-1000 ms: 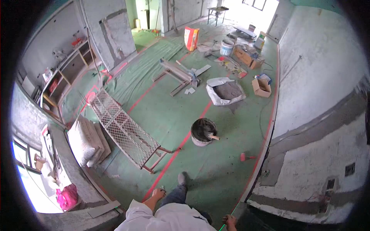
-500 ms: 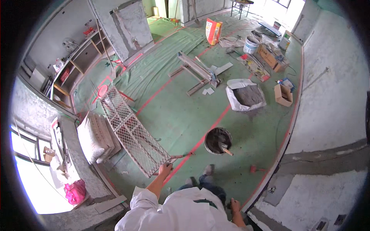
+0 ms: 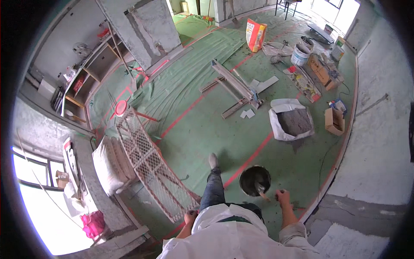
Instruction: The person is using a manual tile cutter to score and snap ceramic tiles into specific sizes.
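Note:
My right hand (image 3: pixel 282 196) is raised just right of a dark mortar bucket (image 3: pixel 251 181), fingers loosely bent, with nothing visible in them. In the bucket stands a wooden-handled tool (image 3: pixel 263 193), its handle pointing toward me, a little left of that hand. My left hand (image 3: pixel 189 217) is low at my left side beside the near end of a long metal mesh scaffold bench (image 3: pixel 148 162), its fingers curled; what they hold, if anything, is hidden. My left leg (image 3: pixel 212 185) is stretched forward on the green floor covering.
Stacked sacks (image 3: pixel 110 166) lie left of the bench, by the window ledge. Ahead are a metal tile cutter (image 3: pixel 233 82), an open bag of grey powder (image 3: pixel 291 121), cardboard boxes (image 3: pixel 334 123), pails (image 3: pixel 300 56) and an upright red bag (image 3: pixel 255 34). A wall (image 3: pixel 371 142) runs along the right.
I have moved forward, bringing the bucket nearer, and my left foot has stepped ahead. My right hand has risen toward the bucket; my left hand has dropped back from the bench's end.

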A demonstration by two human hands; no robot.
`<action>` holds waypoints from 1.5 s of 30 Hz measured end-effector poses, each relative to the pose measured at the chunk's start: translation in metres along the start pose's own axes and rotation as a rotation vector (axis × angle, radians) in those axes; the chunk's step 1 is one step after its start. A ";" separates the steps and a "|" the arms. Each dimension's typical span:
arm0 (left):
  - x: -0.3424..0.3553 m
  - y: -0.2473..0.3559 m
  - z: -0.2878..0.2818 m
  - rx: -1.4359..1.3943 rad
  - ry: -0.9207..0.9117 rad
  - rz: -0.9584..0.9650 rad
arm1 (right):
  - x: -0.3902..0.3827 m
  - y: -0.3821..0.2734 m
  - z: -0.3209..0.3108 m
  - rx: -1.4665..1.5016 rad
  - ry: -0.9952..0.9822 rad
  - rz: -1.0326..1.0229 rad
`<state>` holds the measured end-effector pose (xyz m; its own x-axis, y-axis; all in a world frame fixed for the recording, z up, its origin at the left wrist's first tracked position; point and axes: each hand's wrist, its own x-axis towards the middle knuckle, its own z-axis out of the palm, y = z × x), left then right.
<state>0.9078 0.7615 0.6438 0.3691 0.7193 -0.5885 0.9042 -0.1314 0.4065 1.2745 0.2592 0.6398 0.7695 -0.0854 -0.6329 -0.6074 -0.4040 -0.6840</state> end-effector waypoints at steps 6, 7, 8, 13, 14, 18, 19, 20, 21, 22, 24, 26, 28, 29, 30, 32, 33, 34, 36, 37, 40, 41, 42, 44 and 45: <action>0.180 0.121 -0.058 0.018 -0.065 0.014 | 0.099 -0.103 0.108 -0.197 0.142 -0.046; 0.226 0.150 -0.082 0.041 -0.076 0.001 | 0.099 -0.116 0.126 -0.244 0.139 0.060; 0.266 0.187 -0.101 -0.079 -0.110 0.011 | 0.100 -0.112 0.128 -0.270 0.146 0.093; 0.454 0.360 -0.210 -0.384 -0.062 0.121 | 0.150 -0.220 0.235 -0.455 -0.066 -0.044; 0.490 0.392 -0.232 -0.354 -0.072 0.154 | 0.159 -0.241 0.252 -0.483 -0.006 -0.203; 0.617 0.554 -0.263 0.120 0.077 0.180 | 0.224 -0.283 0.308 -0.263 -0.073 0.120; 0.642 0.595 -0.263 0.173 0.130 0.160 | 0.248 -0.285 0.320 -0.221 -0.051 0.148; 0.676 0.618 -0.267 0.171 0.187 0.328 | 0.272 -0.301 0.337 -0.264 -0.063 0.110; 0.702 0.639 -0.267 0.207 0.168 0.340 | 0.288 -0.313 0.352 -0.330 -0.062 0.083; 0.729 0.673 -0.260 0.067 0.009 0.401 | 0.300 -0.328 0.375 -0.290 -0.065 0.116; 0.777 0.744 -0.226 -0.055 -0.176 0.453 | 0.346 -0.370 0.405 0.023 0.004 0.284; 0.807 0.815 -0.194 0.180 -0.357 0.620 | 0.411 -0.358 0.429 -0.143 -0.023 0.294; 0.856 0.871 -0.152 0.266 -0.356 0.712 | 0.501 -0.356 0.463 -0.548 0.003 0.133; 0.875 0.875 -0.147 0.348 -0.335 0.777 | 0.517 -0.355 0.483 -0.784 0.065 0.041; 0.919 0.900 -0.103 0.509 -0.353 0.780 | 0.569 -0.351 0.486 -0.809 0.104 -0.123; 0.983 0.934 -0.068 0.751 -0.528 0.668 | 0.639 -0.448 0.521 -0.381 0.098 0.098; 1.019 0.945 -0.045 0.699 -0.612 0.633 | 0.669 -0.474 0.535 -0.106 0.151 0.190; 1.079 0.937 -0.046 0.563 -0.580 0.504 | 0.705 -0.515 0.560 -0.022 0.076 0.196; 1.188 0.955 -0.022 0.897 -0.447 0.745 | 0.765 -0.541 0.584 0.053 0.002 0.240; 1.209 0.967 0.034 0.505 -0.681 0.602 | 0.783 -0.519 0.582 -0.001 0.075 0.247; 1.302 1.024 0.151 0.617 -0.642 0.630 | 0.865 -0.457 0.580 0.001 0.231 0.261; 1.323 1.016 0.190 0.365 -0.764 0.515 | 0.880 -0.443 0.584 0.031 0.237 0.354; 1.349 1.021 0.212 0.381 -0.805 0.522 | 0.910 -0.436 0.598 0.102 0.242 0.429; 1.403 1.015 0.264 0.544 -0.778 0.670 | 0.961 -0.410 0.607 -0.236 0.228 0.363; 1.445 1.030 0.264 0.715 -0.773 0.684 | 0.996 -0.420 0.628 -0.243 0.181 0.350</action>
<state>2.4296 1.4855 0.0274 0.6181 -0.1975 -0.7608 0.3033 -0.8330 0.4627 2.1716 0.9159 0.0688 0.5619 -0.4034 -0.7222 -0.7894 -0.5224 -0.3224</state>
